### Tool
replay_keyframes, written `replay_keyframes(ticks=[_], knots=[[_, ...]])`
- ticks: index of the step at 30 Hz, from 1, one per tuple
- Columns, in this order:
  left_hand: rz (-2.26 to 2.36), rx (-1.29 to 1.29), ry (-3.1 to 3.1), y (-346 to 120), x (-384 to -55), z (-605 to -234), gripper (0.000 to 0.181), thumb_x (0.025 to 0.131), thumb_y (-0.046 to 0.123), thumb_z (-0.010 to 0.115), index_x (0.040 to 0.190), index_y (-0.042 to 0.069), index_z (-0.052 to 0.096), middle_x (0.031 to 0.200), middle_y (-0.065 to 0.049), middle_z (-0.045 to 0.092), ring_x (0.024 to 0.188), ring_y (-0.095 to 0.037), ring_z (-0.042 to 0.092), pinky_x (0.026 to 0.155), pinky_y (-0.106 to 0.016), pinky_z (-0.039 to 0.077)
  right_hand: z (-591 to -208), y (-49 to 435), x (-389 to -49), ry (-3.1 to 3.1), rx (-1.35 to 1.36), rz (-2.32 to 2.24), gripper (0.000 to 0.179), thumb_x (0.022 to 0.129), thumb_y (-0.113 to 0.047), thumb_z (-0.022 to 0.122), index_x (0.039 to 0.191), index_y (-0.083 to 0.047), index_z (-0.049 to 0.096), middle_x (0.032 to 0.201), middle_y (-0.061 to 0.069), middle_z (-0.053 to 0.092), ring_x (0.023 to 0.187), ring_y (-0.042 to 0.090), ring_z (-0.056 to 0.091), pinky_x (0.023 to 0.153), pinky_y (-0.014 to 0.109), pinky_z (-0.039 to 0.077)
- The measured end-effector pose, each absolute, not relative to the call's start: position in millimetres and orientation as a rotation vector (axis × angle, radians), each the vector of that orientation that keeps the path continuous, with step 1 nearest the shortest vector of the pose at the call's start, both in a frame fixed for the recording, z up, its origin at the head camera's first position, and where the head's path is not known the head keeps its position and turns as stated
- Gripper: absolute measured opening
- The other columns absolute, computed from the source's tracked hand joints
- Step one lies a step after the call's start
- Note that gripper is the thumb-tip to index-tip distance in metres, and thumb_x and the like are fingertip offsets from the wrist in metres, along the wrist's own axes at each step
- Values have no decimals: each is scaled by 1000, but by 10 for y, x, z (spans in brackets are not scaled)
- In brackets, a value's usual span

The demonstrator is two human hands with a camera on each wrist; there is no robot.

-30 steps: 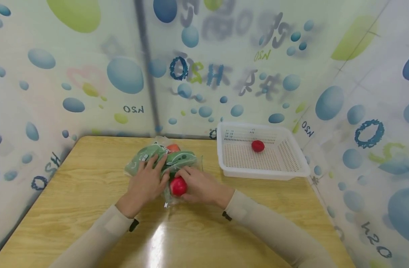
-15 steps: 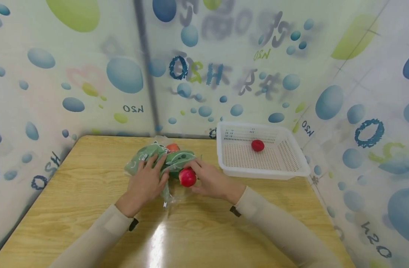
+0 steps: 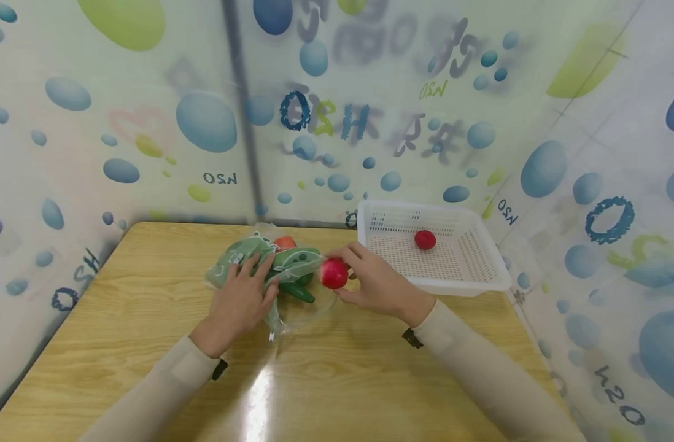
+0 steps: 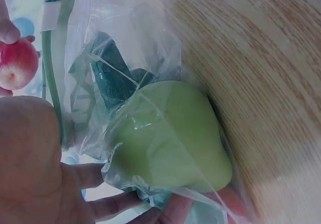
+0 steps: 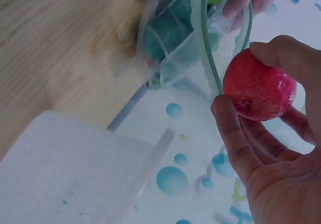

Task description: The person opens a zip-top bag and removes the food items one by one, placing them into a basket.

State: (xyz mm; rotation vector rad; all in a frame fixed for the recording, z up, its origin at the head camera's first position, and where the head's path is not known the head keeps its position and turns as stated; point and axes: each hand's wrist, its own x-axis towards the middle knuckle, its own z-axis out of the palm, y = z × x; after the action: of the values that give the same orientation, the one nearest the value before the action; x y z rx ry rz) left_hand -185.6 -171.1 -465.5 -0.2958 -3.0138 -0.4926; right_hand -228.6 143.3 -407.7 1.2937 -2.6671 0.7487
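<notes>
My right hand (image 3: 378,282) holds a red apple (image 3: 334,273) between thumb and fingertips, at the right end of a clear zip bag (image 3: 243,253) with green print. In the right wrist view the apple (image 5: 258,86) overlaps the bag's green zip edge (image 5: 206,38). My left hand (image 3: 242,302) rests on the bag with its fingers spread. Inside the bag show a dark green cucumber-like vegetable (image 3: 297,291) and an orange-red piece (image 3: 285,244). The left wrist view shows a smooth, pale green fruit (image 4: 168,138) under the plastic, beside my left fingers.
A white perforated plastic basket (image 3: 433,286) stands at the back right of the wooden table (image 3: 149,294), with one red round fruit (image 3: 425,240) in it. Walls with blue and green dots (image 3: 337,182) stand behind and beside the table.
My right hand has drawn the apple rightward and up, away from the bag's middle. The green vegetable's end now shows where the hand was. My left hand stays in place.
</notes>
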Motion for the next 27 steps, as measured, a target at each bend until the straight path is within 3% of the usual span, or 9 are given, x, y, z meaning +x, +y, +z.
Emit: replay_keyframes(ticks=[5, 11, 19, 27], knots=[[-496, -283, -3021, -1713, -1850, -4643, 65, 125, 41, 44, 182, 9, 40, 181, -33, 44, 168, -60, 40, 136, -74, 39, -4010, 1618, -2368, -2622, 1237, 756, 64, 96, -15, 97, 153, -10, 68, 137, 12, 69, 107, 21, 77, 93, 40, 73], [-510, -265, -3027, -1713, -1831, -4637, 65, 126, 42, 45, 182, 12, 40, 182, -31, 44, 167, -61, 41, 130, -76, 46, -3967, 1859, -2508, -2678, 1129, 738, 64, 98, -13, 95, 154, -7, 65, 141, 15, 69, 109, 24, 79, 95, 46, 74], [-531, -265, -3031, -1724, -1812, -4639, 64, 126, 40, 45, 182, 10, 40, 182, -32, 44, 169, -61, 39, 136, -75, 40, -3905, 2289, -2758, -2811, 932, 649, 65, 98, -10, 93, 155, -4, 63, 140, 18, 69, 113, 31, 76, 97, 49, 73], [-538, -259, -3035, -1735, -1798, -4631, 64, 126, 40, 45, 182, 9, 39, 182, -33, 43, 169, -61, 38, 136, -75, 39, -3857, 2788, -3051, -2959, 694, 483, 61, 102, -13, 86, 157, -5, 61, 144, 28, 67, 126, 47, 73, 107, 62, 69]])
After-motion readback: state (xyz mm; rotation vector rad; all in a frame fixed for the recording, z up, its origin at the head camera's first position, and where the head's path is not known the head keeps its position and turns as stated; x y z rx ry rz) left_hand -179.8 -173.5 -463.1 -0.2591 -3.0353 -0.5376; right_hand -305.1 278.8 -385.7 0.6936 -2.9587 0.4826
